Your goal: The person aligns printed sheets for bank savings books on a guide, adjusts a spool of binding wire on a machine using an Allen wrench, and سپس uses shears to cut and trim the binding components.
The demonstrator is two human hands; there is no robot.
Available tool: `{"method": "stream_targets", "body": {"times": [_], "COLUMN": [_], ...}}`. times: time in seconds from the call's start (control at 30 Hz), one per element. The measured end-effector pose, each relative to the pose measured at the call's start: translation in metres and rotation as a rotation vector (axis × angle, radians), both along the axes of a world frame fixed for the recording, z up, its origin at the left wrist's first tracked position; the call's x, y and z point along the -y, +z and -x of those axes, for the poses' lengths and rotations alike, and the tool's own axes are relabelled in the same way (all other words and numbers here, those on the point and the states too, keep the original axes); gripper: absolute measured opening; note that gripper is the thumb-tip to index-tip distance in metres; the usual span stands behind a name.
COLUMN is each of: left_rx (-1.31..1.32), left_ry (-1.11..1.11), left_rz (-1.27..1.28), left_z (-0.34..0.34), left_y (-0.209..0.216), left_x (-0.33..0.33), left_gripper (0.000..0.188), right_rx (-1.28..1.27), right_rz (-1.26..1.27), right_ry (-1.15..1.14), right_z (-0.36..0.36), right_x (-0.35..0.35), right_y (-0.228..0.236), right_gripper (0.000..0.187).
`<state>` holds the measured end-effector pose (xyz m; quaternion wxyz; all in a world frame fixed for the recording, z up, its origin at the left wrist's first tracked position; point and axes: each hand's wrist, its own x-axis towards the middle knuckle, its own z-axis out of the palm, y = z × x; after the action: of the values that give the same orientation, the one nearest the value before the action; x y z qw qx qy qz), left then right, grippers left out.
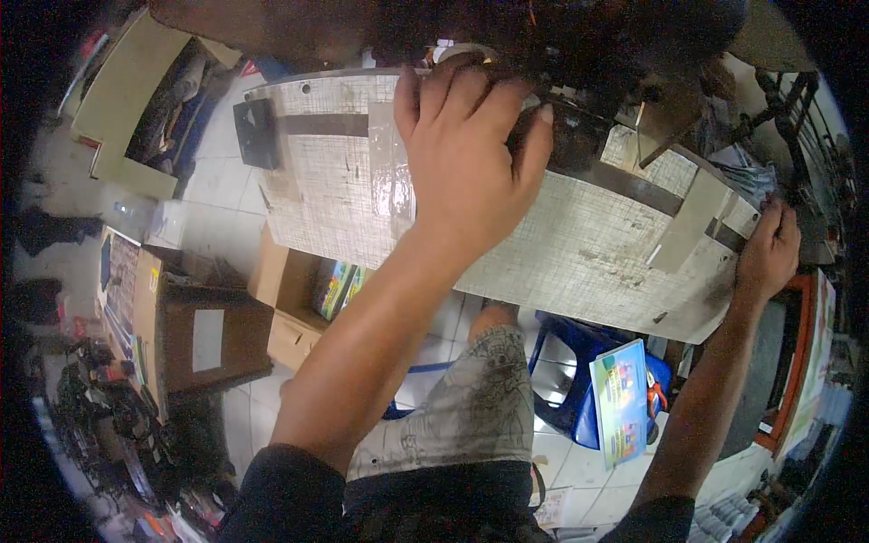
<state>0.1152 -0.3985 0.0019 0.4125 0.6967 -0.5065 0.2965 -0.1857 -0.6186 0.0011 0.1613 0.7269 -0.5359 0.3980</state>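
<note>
A long pale board (561, 244) with a fine crosshatched surface, dark strips and shiny tape spans the view in front of me. My left hand (471, 163) reaches over its middle, fingers bent down at the far edge around a dark part; what they hold there is hidden. My right hand (769, 249) is closed on the board's right end, fingers curled at the edge. A black block (257, 134) sits at the board's left end. Near the right end, a beige tape strip (692, 223) crosses a dark strip.
Below the board, a blue plastic stool (566, 421) carries a colourful printed booklet (620, 403) and orange-handled scissors (655, 396). An open cardboard box (294, 290) holds more booklets, beside a brown carton (208, 339). Dark machinery (579, 136) stands behind the board.
</note>
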Motion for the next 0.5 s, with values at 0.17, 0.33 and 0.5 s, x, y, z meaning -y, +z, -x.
{"method": "stream_targets", "body": {"times": [0.17,0.33,0.5], "left_rx": [0.004,0.023,0.030], "left_ry": [0.013,0.011,0.020], "left_rz": [-0.022,0.003,0.022], "left_z": [0.0014,0.0018,0.0000], "left_y": [-0.0003,0.0003,-0.0039], "left_x": [-0.0021,0.0005,0.0042], "left_gripper": [0.020,0.018,0.022], "right_rx": [0.018,0.027,0.021], "right_rz": [-0.073,-0.037,0.001], "right_ry": [0.026,0.040,0.051], "right_z": [-0.0013,0.0055,0.0000], "right_x": [-0.0066,-0.0020,-0.0002], "right_y": [0.0006,-0.0005,0.0013], "right_gripper": [0.041,0.041,0.040]}}
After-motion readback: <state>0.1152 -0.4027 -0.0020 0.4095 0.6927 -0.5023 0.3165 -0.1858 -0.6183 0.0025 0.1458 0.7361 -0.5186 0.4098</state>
